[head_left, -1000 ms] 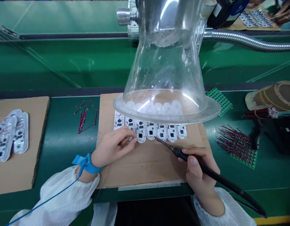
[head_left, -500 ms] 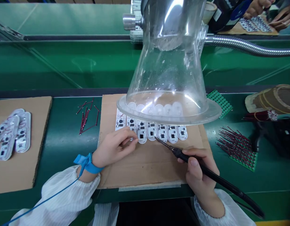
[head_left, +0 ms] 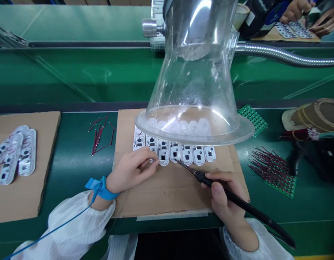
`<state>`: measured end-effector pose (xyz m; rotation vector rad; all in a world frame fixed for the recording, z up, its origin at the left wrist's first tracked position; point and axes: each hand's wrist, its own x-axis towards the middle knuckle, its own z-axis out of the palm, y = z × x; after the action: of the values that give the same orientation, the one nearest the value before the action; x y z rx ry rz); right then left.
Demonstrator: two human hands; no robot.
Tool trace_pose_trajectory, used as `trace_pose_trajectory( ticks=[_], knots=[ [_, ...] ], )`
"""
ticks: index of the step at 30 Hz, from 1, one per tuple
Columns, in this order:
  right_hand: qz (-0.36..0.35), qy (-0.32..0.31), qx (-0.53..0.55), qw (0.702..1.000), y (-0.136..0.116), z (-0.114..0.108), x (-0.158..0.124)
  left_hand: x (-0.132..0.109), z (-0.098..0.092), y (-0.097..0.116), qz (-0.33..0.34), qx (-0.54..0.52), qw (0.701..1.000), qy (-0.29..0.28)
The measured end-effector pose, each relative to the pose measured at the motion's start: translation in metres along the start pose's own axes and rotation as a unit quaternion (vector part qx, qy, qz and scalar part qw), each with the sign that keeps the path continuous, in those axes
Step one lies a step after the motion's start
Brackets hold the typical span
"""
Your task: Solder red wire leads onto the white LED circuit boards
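Left sleeve [head_left: 75, 220]: white, thin smock fabric, gathered into a snug cuff
Right sleeve [head_left: 253, 242]: the same white fabric and gathered cuff
Left hand [head_left: 131, 169]: bare
Right hand [head_left: 223, 195]: bare
Wrist strap [head_left: 100, 187]: bright blue band, folded into a flat loop at the left wrist
Strap cord [head_left: 47, 231]: 1 thin blue line, running down across the left sleeve

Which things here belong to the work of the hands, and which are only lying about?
In use:
left hand, at the white circuit boards
right hand, holding a soldering iron
cardboard sheet under the boards

Lying about:
loose red pins
white boards on another cardboard sheet
red pins in a green perforated board
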<state>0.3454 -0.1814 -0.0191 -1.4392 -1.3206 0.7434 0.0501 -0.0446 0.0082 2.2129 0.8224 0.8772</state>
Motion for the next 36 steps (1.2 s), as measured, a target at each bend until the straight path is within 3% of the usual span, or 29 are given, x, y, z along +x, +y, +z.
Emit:
trace_pose_trajectory(
  ticks=[14,23,28,36],
  knots=[
    [-0.013,-0.02,-0.003,1.0,0.003,-0.002,0.0,0.003,0.0,0.004,0.012,0.019,1.0,0.012],
    [-0.015,0.052,0.072,0.996,-0.024,0.014,0.012,-0.01,-0.036,-0.009,-0.021,0.019,0.995,0.091],
    [-0.003,0.029,0.051,0.998,-0.019,0.024,0.01,-0.017,-0.032,-0.008,-0.01,-0.007,0.998,0.057],
    [-0.003,0.019,0.059,0.998,-0.008,0.019,0.005,-0.012,-0.023,-0.004,0.016,-0.038,0.999,0.01]
  ],
)
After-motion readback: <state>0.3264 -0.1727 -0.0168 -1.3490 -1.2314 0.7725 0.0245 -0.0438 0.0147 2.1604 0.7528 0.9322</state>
